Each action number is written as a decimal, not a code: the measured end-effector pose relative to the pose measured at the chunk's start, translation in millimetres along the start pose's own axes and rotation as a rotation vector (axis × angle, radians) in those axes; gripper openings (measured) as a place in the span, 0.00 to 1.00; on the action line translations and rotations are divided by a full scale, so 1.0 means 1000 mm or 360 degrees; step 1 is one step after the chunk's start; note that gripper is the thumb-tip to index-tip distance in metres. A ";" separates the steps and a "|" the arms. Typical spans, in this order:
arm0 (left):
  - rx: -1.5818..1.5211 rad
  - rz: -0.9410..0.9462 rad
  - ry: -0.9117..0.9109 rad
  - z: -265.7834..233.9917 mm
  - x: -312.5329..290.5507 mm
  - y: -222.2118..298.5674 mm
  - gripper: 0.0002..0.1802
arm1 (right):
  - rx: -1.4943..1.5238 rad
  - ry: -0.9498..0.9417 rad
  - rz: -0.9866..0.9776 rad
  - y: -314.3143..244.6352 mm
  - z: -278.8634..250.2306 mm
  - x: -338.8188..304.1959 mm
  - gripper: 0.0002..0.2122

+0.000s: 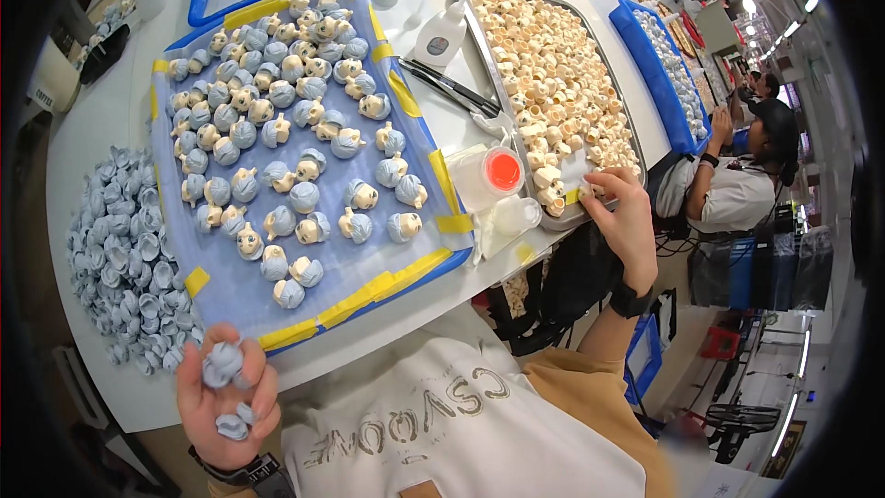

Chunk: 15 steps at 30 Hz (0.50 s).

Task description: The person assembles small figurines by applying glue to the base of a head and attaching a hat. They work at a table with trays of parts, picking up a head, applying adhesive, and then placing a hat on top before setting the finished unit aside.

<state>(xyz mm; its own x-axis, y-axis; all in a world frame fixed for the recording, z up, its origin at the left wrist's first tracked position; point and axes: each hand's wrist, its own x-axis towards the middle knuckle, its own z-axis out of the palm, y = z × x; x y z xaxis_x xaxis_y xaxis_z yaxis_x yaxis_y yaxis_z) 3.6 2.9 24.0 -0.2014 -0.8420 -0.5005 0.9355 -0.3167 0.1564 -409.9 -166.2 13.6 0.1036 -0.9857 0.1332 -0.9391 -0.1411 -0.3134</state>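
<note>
My left hand point(226, 406), palm up at the table's near left edge, is curled round several blue-grey doll hair pieces point(222, 364). Beside it lies a large heap of the same hollow hair pieces point(120, 258). At the near end of a metal tray point(636, 143), my right hand point(625, 221) pinches a small pale doll head between thumb and forefinger, mostly hidden by the fingers. Hollow pale doll heads point(548, 65) fill that tray. Between my hands, a lined blue tray point(369, 263) with yellow tape holds many heads fitted with blue-grey hair point(304, 196).
Between the trays stand a white squeeze bottle point(441, 37), black pens point(450, 83), a clear jar with red inside point(493, 175) and a small translucent container point(514, 215). A blue bin point(659, 74) of pale blue pieces lies right. A co-worker point(737, 175) sits beyond.
</note>
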 end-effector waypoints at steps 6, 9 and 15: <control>-0.0271 0.0129 -0.0012 0.011 0.009 -0.002 0.27 | -0.0045 0.0080 -0.0042 -0.003 0.006 0.007 0.07; -0.0318 0.0169 0.0038 0.013 0.012 -0.004 0.27 | -0.0111 0.0170 -0.0035 -0.006 0.008 0.007 0.06; -0.0222 -0.0019 -0.0229 -0.007 0.011 -0.002 0.22 | 0.0274 0.0408 0.0106 -0.010 0.009 0.003 0.08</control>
<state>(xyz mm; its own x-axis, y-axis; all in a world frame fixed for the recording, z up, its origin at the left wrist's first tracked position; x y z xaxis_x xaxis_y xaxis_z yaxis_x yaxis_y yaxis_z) 1.2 -2.6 12.1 -0.2426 -0.8955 -0.3731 0.9620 -0.2717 0.0266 -397.5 -169.1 8.6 -0.0627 -0.9410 0.3327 -0.8694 -0.1123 -0.4813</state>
